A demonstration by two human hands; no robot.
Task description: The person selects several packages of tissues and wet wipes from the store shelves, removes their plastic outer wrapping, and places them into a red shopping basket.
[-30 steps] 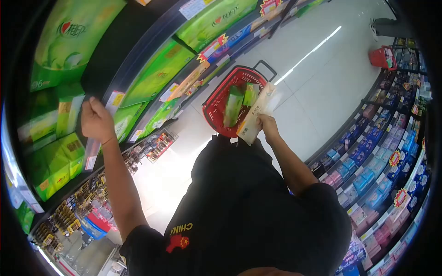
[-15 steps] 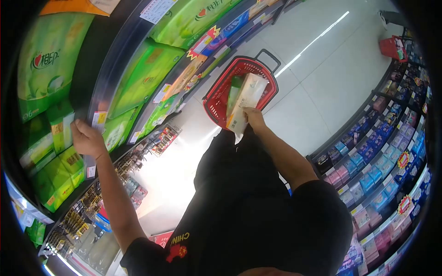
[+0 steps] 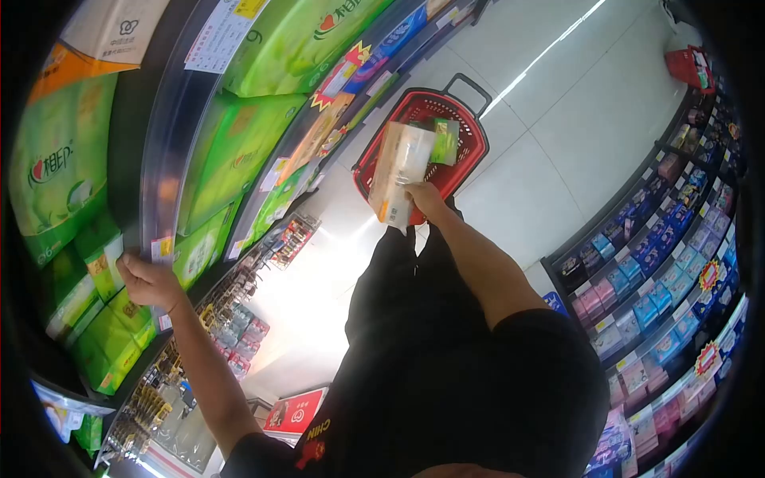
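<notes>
On the left-hand shelf, my left hand [image 3: 149,283] is closed, with its curled fingers at the edge of a small green tissue pack [image 3: 99,267] with a pale side. More green tissue packs [image 3: 118,331] lie below it. My right hand [image 3: 427,201] grips a long white and beige pack of face tissues [image 3: 401,171], which is tilted over the red shopping basket [image 3: 470,155]. A small green pack [image 3: 445,142] lies inside the basket. The face tissues hide part of the basket's interior.
Large green tissue bundles [image 3: 247,151] fill the shelves on the left, behind a clear shelf edge with price tags [image 3: 162,249]. Across the tiled aisle [image 3: 550,171] stand shelves of small blue and pink packs [image 3: 629,279]. A second red basket [image 3: 687,68] is at the far right.
My right hand has shifted the face tissues left across the basket, uncovering more of the green pack inside. My left hand stays at the shelf pack while the view has shifted slightly.
</notes>
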